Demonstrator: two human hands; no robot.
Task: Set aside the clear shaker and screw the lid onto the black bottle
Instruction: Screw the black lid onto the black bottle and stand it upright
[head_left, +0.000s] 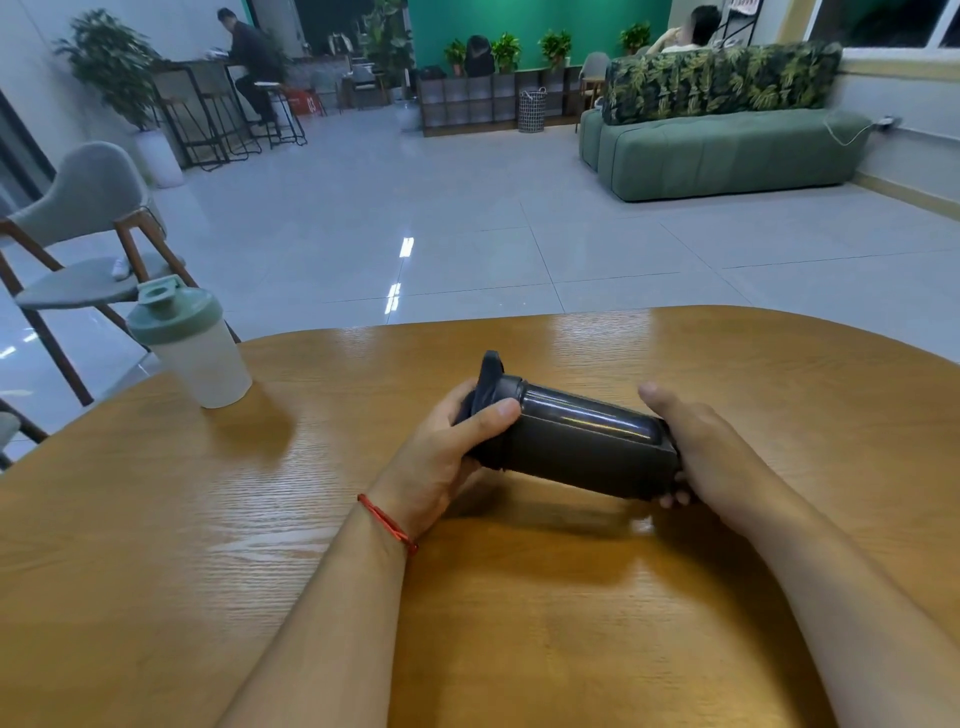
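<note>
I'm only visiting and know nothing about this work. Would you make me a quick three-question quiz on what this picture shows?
1. True or false: the clear shaker stands upright on the wooden table, apart from both hands.
2. Which hand grips the lid end of the black bottle? A) left hand B) right hand C) neither
3. Fill in: the black bottle is held roughly ______, not upright.

Key: 1 true. 2 A; the right hand holds the bottle's base. 3 sideways, lid end pointing left and slightly raised.

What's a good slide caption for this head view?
Both hands hold the black bottle sideways, left hand at its lid.
</note>
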